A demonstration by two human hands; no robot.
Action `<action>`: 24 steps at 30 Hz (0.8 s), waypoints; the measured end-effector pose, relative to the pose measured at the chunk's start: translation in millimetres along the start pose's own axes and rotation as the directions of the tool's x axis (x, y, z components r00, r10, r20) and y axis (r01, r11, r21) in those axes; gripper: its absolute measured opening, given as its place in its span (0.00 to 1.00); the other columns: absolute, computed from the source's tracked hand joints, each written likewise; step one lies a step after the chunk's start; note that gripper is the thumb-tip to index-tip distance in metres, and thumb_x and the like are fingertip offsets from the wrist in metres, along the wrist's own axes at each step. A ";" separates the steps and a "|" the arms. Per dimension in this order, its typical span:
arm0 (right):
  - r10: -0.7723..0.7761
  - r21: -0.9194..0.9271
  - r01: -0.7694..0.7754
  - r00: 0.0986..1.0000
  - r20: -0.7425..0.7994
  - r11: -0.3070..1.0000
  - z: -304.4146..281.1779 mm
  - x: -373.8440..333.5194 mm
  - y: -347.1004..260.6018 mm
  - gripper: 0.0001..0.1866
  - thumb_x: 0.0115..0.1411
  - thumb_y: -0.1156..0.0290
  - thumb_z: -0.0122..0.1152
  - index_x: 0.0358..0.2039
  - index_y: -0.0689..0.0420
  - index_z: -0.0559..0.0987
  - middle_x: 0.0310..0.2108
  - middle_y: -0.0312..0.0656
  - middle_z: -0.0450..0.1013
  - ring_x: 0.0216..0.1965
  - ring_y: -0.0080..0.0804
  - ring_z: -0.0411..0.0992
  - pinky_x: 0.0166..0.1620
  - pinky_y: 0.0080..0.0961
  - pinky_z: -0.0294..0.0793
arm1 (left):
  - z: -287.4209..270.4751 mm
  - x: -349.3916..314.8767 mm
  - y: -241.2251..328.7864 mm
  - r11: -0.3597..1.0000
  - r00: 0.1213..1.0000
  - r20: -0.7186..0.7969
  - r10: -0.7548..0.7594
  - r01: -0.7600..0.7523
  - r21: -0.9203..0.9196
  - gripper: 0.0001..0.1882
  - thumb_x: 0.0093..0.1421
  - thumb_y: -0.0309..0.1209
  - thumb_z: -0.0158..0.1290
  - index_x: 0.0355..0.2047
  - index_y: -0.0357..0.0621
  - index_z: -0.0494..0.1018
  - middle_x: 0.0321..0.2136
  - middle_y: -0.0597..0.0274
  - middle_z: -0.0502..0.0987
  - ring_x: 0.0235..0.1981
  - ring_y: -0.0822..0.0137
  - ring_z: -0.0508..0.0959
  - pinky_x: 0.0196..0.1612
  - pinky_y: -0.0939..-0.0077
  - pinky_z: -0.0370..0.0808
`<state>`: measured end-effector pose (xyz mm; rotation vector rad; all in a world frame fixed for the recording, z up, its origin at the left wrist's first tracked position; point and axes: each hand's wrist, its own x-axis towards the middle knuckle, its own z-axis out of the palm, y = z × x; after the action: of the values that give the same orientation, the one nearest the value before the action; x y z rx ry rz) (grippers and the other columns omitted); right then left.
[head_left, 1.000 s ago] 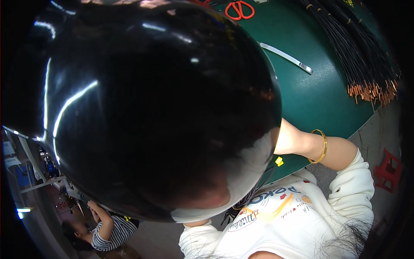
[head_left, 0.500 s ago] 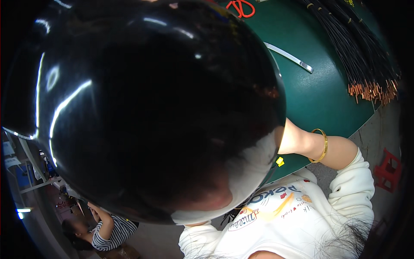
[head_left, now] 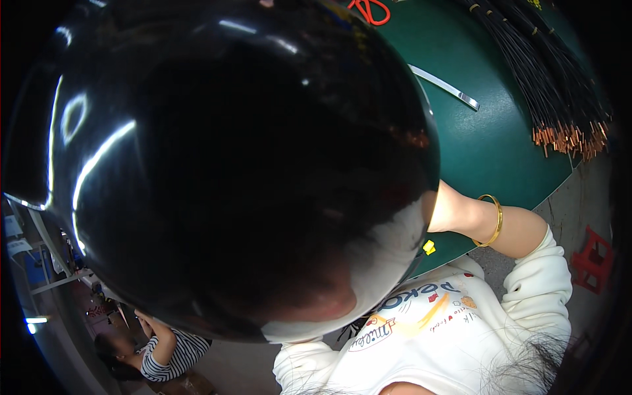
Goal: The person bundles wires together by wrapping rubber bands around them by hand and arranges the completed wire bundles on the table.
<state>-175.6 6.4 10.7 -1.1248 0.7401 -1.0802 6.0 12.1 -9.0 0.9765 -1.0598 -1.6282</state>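
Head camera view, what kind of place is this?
Probably a wire-assembly workshop: a green work mat carries a bundle of black wires with bare copper ends, red-handled scissors and a metal strip.

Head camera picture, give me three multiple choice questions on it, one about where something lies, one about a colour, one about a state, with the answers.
1. Where does the bundle of black wires lie?
A. on the green table top, far right
B. on the floor by the red stool
C. in the person's lap

2. What colour is the bangle on the right forearm?
A. silver
B. gold
C. black

3. How does the right hand show?
A. open and flat on the table
C. holding the scissors
B. hidden behind the big dark dome

Answers: 1 A, the wires rest on the green table with copper ends toward its edge. 2 B, the band is gold. 3 B, the forearm runs behind the dark dome, which covers the hand.
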 end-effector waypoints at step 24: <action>-0.052 0.275 0.026 0.995 0.090 0.961 -3.1 4.6 -9.0 0.11 0.51 0.75 0.56 0.35 0.64 0.70 0.23 0.35 0.70 0.26 0.15 0.68 0.30 0.13 0.68 | 4.4 -4.2 7.7 0.998 0.999 0.011 -0.047 0.048 -0.050 0.05 0.52 0.21 0.48 0.29 0.31 0.67 0.26 0.53 0.72 0.22 0.67 0.72 0.25 0.76 0.70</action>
<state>-179.5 0.6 18.5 -0.9503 0.4768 -1.1152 5.1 15.5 0.1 0.9684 -1.0042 -1.6916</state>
